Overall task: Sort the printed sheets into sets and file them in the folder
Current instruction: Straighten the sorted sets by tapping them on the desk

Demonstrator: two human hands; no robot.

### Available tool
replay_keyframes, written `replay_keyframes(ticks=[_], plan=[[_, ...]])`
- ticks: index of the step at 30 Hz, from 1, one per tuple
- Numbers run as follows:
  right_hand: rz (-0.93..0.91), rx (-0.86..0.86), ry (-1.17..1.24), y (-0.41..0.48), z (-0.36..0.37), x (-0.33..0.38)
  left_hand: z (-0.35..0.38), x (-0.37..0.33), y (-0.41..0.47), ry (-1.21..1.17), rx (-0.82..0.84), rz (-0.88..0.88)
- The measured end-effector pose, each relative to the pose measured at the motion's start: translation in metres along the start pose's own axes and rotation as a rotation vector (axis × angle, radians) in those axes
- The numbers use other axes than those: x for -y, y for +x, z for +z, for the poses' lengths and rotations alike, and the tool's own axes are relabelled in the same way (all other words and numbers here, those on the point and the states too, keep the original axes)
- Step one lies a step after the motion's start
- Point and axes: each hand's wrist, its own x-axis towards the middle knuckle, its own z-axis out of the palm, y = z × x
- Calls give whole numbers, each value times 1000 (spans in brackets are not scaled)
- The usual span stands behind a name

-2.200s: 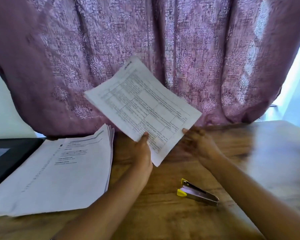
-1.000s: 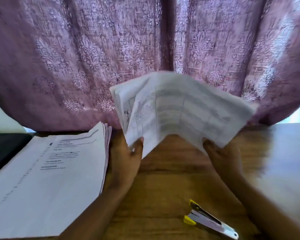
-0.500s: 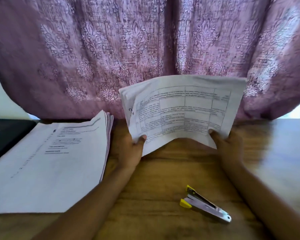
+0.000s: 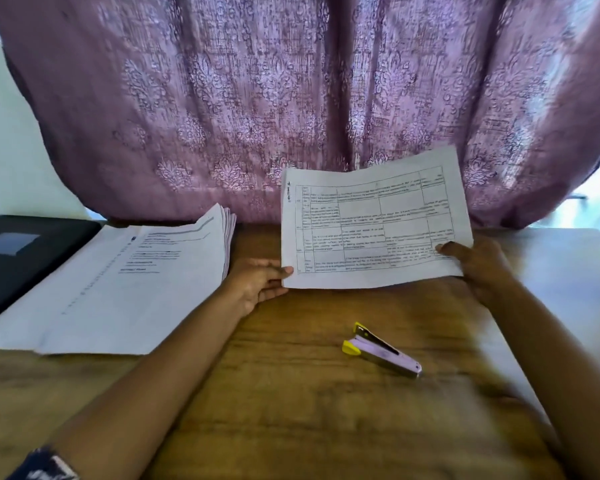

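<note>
Flattened since half a second ago, the white landscape sheets printed with a ruled table are held above the brown wooden table, in front of the purple patterned curtain. The left hand pinches the lower left corner, thumb on top. The right hand pinches the right edge (its fingers below are hidden). Held only at two points, loose leaves could slide askew or sag. The paper is thin and slightly bowed; how many leaves, I cannot tell. The lilac and yellow stapler lies below. The thick stack of white printed pages rests to the left, overlapping the black folder.
</note>
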Motion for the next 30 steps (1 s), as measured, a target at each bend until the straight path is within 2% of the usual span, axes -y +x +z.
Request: replay_keyframes(ticks=[5,8,9,11,13,16,18,19,22,25,28,30], plan=[[61,13,-59,-18,-7,-3,-13,5,-28,83,-2,2],[-20,-133,-490,-32,-4,-8,-22,8,-41,95,-53,27],[-107,-188,-659,-41,-1,-6,-24,9,-44,98,-64,38],[-306,-229,-823,-65,5,3,-27,12,-51,90,-81,52],[-326,-56,-895,-91,12,10,-28,13,-56,64,-96,62],[-143,320,-1024,-124,26,3,-27,16,-63,44,-99,64],[-149,443,-1118,-138,36,-8,-25,18,-67,39,-85,65],[-194,433,-1159,-144,42,-13,-25,19,-68,28,-78,71],[-322,318,-1186,-152,55,-21,-23,19,-70,-33,-51,93],[-388,340,-1150,-155,64,-21,-22,19,-72,-100,-29,76],[-368,386,-950,-157,66,-19,-21,20,-74,-143,1,70],[-283,421,-747,-161,68,-17,-20,19,-75,-156,22,75]])
